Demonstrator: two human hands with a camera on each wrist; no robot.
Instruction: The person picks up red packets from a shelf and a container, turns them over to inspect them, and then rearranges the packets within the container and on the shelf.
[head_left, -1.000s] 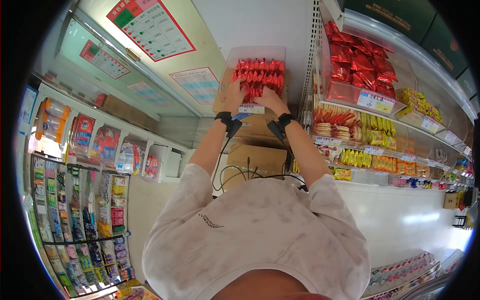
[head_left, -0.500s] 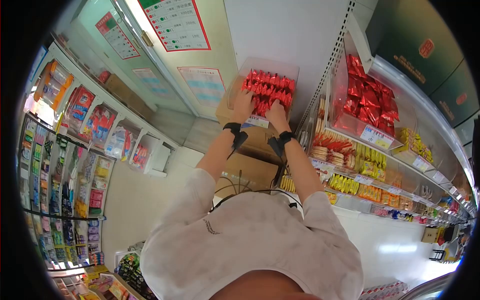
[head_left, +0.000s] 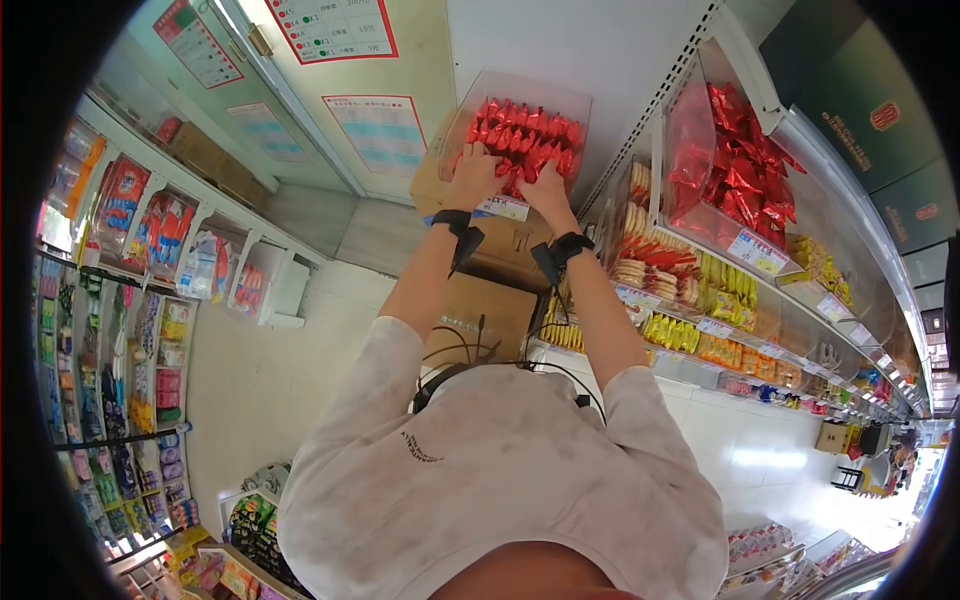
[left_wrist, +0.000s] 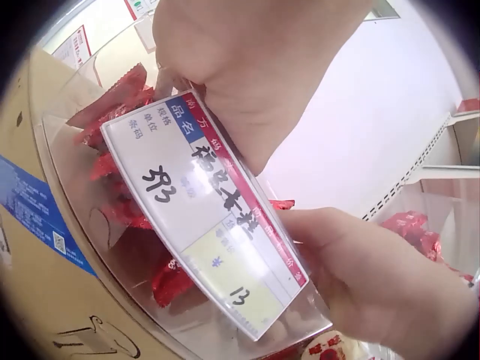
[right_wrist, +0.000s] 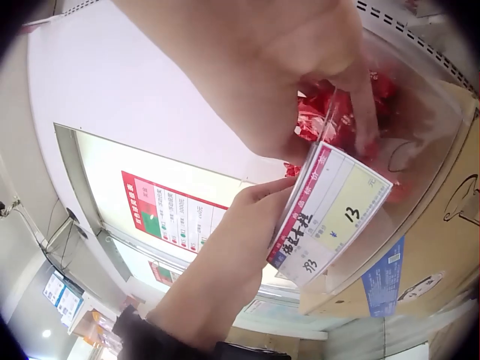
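Pale shop floor spreads around the person, a white wall closing off the far side and a long shelf unit with snacks running down the right. A person in a pale, mottled T-shirt leans toward that wall, arms stretched out over a stack of cardboard boxes. On top, seemingly resting on the upper box, is a clear bin, straight ahead of the body and against the wall.

The left hand reaches over the bin's near left part, the right hand over its near right, with a narrow gap between them. Both go in past the front edge; the fingertips are largely hidden by packets and wall, so I cannot tell whether either grips anything.

A price card faces outward on the bin's front. Inside are red packets, in rows running left to right, across the line of the forearms. The back rows lie beyond the hands, the front ones right at the fingers; neither hand is clearly nearer.
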